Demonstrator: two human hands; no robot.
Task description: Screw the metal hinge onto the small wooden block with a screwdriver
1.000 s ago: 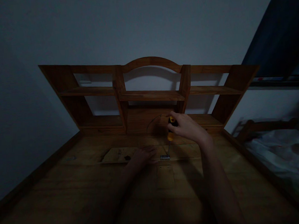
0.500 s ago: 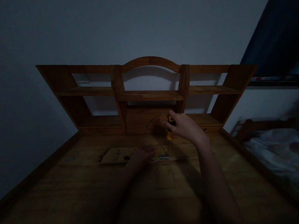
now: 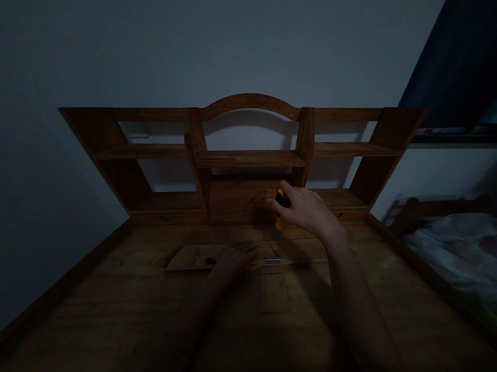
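Observation:
My right hand is closed around the black and yellow handle of a screwdriver, which points down. Its tip meets a small silver metal piece, perhaps a latch or bracket, on a raised wooden strip. Just left of the metal piece, my left hand lies flat on the strip with its fingers stretched out. A thin rectangular wooden piece sits on the boards right below the metal piece. The light is dim, so the screw under the tip cannot be made out.
A wooden shelf unit with an arched top stands at the back against the wall. A thin curved wire shows before its middle panel. Small metal pieces lie at the left. White plastic bags are heaped beyond the right edge.
My right hand and the screwdriver handle have shifted very slightly, with the tip still at the metal piece. The left hand stays in place.

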